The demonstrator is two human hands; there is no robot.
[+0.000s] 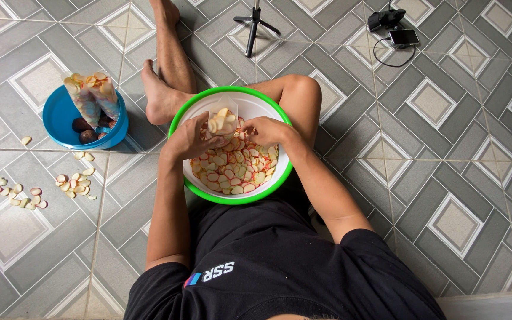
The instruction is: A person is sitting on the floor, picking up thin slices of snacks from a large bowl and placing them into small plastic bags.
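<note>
I sit on a tiled floor with a green-rimmed white bowl [192,112] between my legs. It holds several pale crackers with pink edges [235,169]. My left hand [194,139] holds a small clear plastic bag [223,118] partly filled with crackers over the bowl. My right hand [265,130] is at the bag's right edge with fingers pinched near its mouth; whether it grips crackers I cannot tell.
A blue bowl [60,115] at the left holds two filled cracker bags [93,95] and some dark round things. Loose crackers [75,181] lie scattered on the floor at the left. A tripod [255,24] and a phone with a cable [403,38] lie further off.
</note>
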